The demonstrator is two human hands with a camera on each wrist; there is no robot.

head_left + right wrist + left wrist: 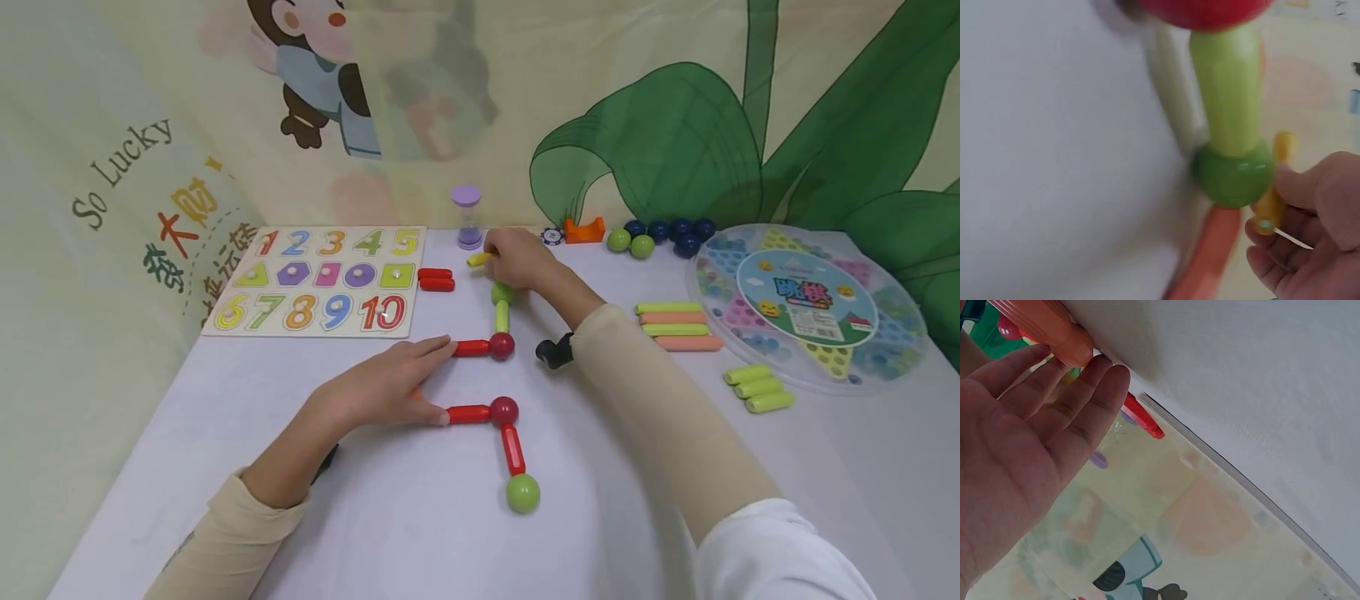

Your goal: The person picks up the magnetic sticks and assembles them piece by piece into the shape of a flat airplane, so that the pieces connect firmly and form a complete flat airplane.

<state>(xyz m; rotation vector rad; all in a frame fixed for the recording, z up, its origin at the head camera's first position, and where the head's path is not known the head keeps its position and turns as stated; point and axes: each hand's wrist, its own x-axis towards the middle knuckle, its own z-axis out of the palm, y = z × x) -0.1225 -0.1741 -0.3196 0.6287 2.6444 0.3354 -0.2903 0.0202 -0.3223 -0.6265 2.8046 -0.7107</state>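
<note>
My left hand (390, 385) lies with fingers extended over the left side of a rod-and-ball build. Its fingertips touch the upper red rod (472, 348) and its thumb touches the lower red rod (468, 414); an orange rod (1072, 347) is at its fingers in the left wrist view. Each red rod meets a red ball (502, 346). From the upper ball a light-green rod (502, 317) leads to a green ball (1233, 178), where another orange rod (1210, 250) joins. My right hand (525, 257) pinches a yellow rod (1284, 150) beside that green ball.
A number puzzle board (318, 327) lies left, with two loose red rods (436, 284) alongside. A purple hourglass (467, 217) stands behind. Loose blue balls (681, 230), a lidded round game box (806, 296), pastel rods (678, 329) and short green rods (759, 388) lie right.
</note>
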